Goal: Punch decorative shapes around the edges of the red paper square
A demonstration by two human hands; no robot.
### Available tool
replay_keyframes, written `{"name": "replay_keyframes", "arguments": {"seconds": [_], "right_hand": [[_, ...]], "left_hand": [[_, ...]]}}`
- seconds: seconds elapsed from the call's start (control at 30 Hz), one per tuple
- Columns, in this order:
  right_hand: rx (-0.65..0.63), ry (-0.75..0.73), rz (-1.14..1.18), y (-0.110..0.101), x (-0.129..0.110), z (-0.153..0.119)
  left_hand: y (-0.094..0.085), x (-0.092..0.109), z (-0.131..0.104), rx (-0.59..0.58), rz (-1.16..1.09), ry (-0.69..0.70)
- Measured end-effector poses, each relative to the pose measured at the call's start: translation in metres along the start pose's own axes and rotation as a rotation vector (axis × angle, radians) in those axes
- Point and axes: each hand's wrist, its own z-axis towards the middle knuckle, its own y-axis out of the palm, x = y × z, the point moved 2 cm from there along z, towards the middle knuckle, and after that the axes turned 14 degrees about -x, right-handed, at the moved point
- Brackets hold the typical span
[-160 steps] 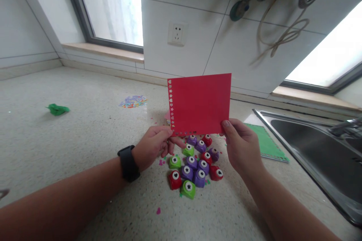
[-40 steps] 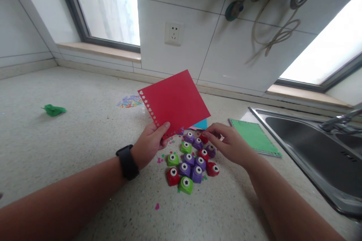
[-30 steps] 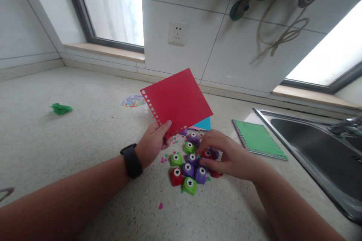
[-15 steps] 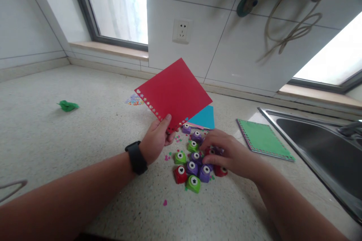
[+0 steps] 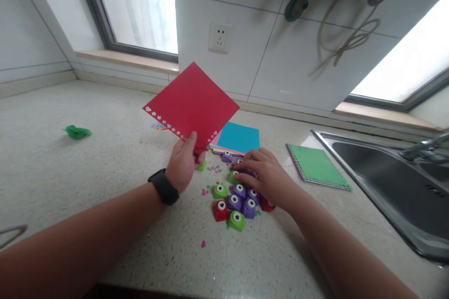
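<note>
A red paper (image 5: 192, 103) with heart and star holes punched along two edges is raised over the counter, its lower corner pinched in my left hand (image 5: 183, 161). Over the group of small craft punches my right hand (image 5: 264, 173) reaches with bent, parted fingers; its fingertips are by a green punch (image 5: 234, 177) and a purple one behind it. Whether it touches either I cannot make out. In front lie several purple punches (image 5: 235, 202), a red heart punch (image 5: 220, 210) and a green punch (image 5: 236, 220), with bits of punched paper around them.
Blue paper (image 5: 240, 137) tops a stack behind the punches. A green sheet (image 5: 319, 167) with punched edges lies beside the metal sink (image 5: 372, 196) at the right. Crumpled green material (image 5: 77, 132) rests at the far left. Behind is a tiled wall with a socket (image 5: 220, 38).
The red paper and my left hand have moved left, showing more of the blue paper. My right hand has shifted left and slightly up over the punches. The view has shifted slightly.
</note>
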Motion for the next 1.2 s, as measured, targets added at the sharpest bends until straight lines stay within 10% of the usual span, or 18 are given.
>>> {"name": "replay_keyframes", "arguments": {"seconds": [0.23,0.4,0.6,1.2], "right_hand": [[0.005,0.062,0.163,0.000,0.002,0.002],[0.399,0.229,0.915,-0.010,0.017,-0.005],[0.715,0.071,1.315,-0.016,0.023,-0.007],[0.641,-0.157,1.326,-0.017,0.014,-0.017]], "left_hand": [[0.011,-0.002,-0.008,-0.037,0.034,-0.109],[0.013,-0.003,-0.010,-0.121,0.146,-0.211],[0.013,-0.006,-0.011,-0.190,0.206,-0.238],[0.008,-0.008,-0.011,-0.084,0.248,-0.221]]}}
